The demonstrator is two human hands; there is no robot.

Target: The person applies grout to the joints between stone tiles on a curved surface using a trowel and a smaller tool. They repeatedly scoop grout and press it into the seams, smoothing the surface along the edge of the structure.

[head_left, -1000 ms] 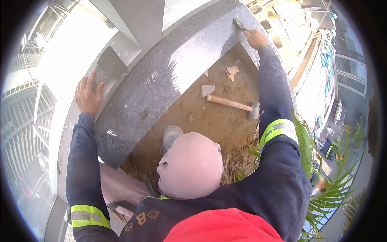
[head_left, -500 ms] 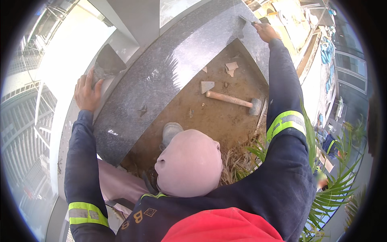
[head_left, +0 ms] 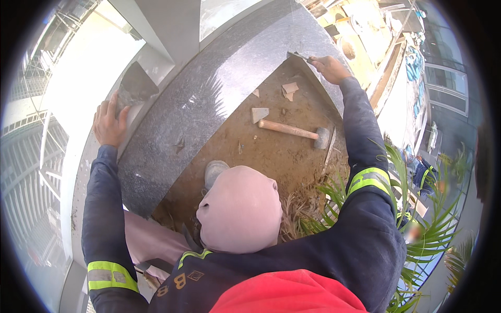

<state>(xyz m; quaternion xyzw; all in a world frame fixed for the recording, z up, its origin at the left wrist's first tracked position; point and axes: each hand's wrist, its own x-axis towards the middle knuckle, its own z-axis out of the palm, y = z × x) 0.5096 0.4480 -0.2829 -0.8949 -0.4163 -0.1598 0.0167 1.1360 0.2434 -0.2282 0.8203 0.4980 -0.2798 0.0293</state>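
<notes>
My right hand (head_left: 330,70): closed round trowel (head_left: 300,55), at grey slab (head_left: 172,125) edge; my left hand (head_left: 109,124): spread, nothing gripped, at pale ledge (head_left: 134,111)

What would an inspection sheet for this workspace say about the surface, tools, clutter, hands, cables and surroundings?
Surface: grey stone slab, partly sunlit, bordering bare soil.
Job's things: thin-bladed tool, blade by the slab's edge near the soil's far corner.
Clutter: wooden-handled hammer and broken pieces lying on the soil.
Left hand: open, at the pale ledge beside the slab.
Right hand: closed around the tool's handle.
Cables: none clearly seen.
Surroundings: palm leaves at right; jumbled boards beyond the slab.
</notes>
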